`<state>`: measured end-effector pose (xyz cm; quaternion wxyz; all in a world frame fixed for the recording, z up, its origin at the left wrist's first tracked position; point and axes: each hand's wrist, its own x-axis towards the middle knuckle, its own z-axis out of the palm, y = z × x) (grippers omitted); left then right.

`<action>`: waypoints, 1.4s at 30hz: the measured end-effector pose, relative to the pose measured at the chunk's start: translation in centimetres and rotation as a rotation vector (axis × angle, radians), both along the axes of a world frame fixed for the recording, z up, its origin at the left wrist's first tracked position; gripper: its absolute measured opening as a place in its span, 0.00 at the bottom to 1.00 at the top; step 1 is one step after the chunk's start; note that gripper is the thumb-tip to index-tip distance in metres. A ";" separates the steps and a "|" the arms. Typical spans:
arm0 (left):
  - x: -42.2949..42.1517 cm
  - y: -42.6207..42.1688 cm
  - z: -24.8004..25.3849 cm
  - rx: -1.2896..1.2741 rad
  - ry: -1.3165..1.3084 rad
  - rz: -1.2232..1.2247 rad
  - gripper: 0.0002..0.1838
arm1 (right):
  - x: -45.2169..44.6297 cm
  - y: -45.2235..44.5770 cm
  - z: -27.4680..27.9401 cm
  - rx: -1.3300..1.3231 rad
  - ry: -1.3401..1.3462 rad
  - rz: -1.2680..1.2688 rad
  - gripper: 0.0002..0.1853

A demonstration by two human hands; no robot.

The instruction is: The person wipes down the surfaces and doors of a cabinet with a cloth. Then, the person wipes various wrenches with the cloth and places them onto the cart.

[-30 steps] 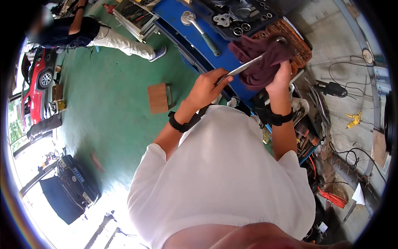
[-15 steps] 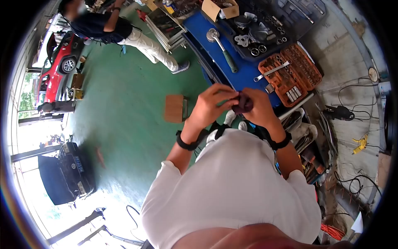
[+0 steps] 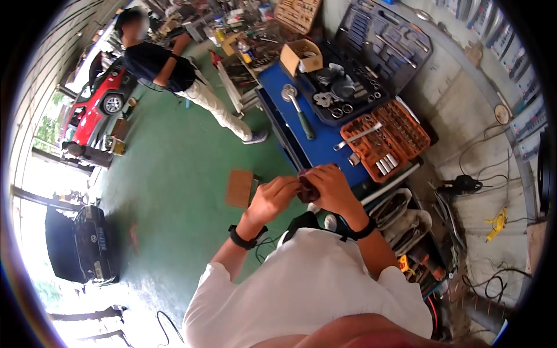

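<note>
A small, crumpled dark maroon cloth (image 3: 307,192) is held between my two hands in front of my waist. My left hand (image 3: 270,200) has its fingers closed on the cloth's left side. Curled over its top and right side are the fingers of my right hand (image 3: 331,187). Both hands are near the front edge of a blue-topped workbench (image 3: 325,149). On the bench lie a ratchet (image 3: 299,113) with a green handle and, across an orange socket case (image 3: 355,152), a wrench (image 3: 361,136).
A dark tool case (image 3: 390,51) stands open behind the sockets, beside a cardboard box (image 3: 301,55). A brown box (image 3: 239,188) sits on the green floor (image 3: 174,174). Another person (image 3: 165,69) stands at the upper left. A red car (image 3: 96,113) and a dark car (image 3: 93,243) are farther off.
The view has shifted, so the bench and case appear lower and more of the back shows. My hands remain together on the cloth, with the left fingers now more folded over it.
</note>
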<state>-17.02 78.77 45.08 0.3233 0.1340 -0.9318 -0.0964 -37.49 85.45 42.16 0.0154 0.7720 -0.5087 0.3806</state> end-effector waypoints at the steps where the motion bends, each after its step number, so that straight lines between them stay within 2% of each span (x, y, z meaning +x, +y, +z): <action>1: -0.3 0.4 1.4 -0.041 -0.018 0.007 0.14 | 0.3 0.2 0.0 0.000 -0.122 0.026 0.22; 2: -0.1 0.7 2.7 -0.046 -0.035 0.011 0.14 | 0.6 0.7 -0.3 0.009 -0.243 0.047 0.22; 4: -0.2 0.6 4.4 -0.172 -0.097 -0.032 0.15 | 0.9 0.9 -0.4 -0.006 -0.277 0.054 0.21; 6: 0.5 0.8 4.7 -0.185 -0.126 -0.020 0.15 | 0.8 1.3 0.1 -0.005 -0.268 0.049 0.20; 10: 1.9 0.9 6.4 -0.141 -0.062 -0.058 0.15 | -0.7 2.2 -2.0 -0.020 -0.204 0.000 0.18; 13: 2.6 1.8 8.6 -0.077 -0.071 -0.046 0.16 | -2.4 3.3 -3.1 0.103 -0.279 0.013 0.17; 15: 2.7 1.7 8.3 -0.027 -0.085 -0.052 0.16 | -2.8 4.0 -3.4 0.042 -0.173 -0.100 0.18; 18: 2.0 1.4 6.3 0.155 -0.004 -0.104 0.15 | -3.1 4.8 -3.5 0.048 -0.130 -0.130 0.19; 20: 1.0 1.7 3.9 0.705 0.241 -0.067 0.15 | -3.0 5.4 -3.2 0.057 -0.119 -0.133 0.19; 21: 0.4 2.4 4.1 0.841 0.212 -0.101 0.21 | -2.9 5.6 -2.8 0.071 -0.133 -0.117 0.19; 23: -2.2 3.7 2.1 0.959 0.370 -0.222 0.32 | -2.4 6.0 -1.9 0.091 -0.145 -0.106 0.19; 25: -3.9 3.8 0.5 0.776 0.298 -0.325 0.39 | -2.0 6.3 -1.2 0.052 -0.160 -0.091 0.19; 26: -4.8 4.6 -0.3 0.785 0.301 -0.331 0.39 | -2.2 6.5 -1.4 0.060 -0.155 -0.098 0.19; 28: -6.4 6.4 -1.5 1.087 0.428 -0.414 0.39 | -2.4 6.9 -2.3 0.171 -0.193 -0.128 0.20; 30: -7.2 6.8 -1.9 1.089 0.434 -0.382 0.36 | -2.6 7.2 -2.7 0.118 -0.194 -0.136 0.20; 32: -7.7 6.6 -2.4 1.168 0.568 -0.359 0.35 | -2.7 7.4 -2.9 0.067 -0.206 -0.140 0.21; 34: -8.0 7.1 -1.1 1.132 0.632 -0.311 0.34 | -2.6 7.9 -2.9 0.227 -0.267 -0.108 0.21; 37: -7.2 7.2 -0.6 1.188 0.643 -0.388 0.35 | -3.1 7.6 -3.2 0.249 -0.308 0.014 0.21; 38: -6.8 6.7 -0.7 1.188 0.644 -0.423 0.36 | -3.5 7.4 -3.4 0.238 -0.300 0.010 0.21; 40: -5.3 5.9 2.7 1.313 0.742 -0.581 0.37 | -3.2 8.0 -4.9 0.295 -0.114 0.099 0.20; 41: -4.6 4.6 2.5 1.392 0.857 -0.890 0.36 | -3.3 8.3 -6.3 0.320 -0.147 0.135 0.19; 42: -4.1 3.9 2.9 1.394 0.856 -0.887 0.36 | -3.6 8.7 -6.4 0.322 -0.150 0.136 0.19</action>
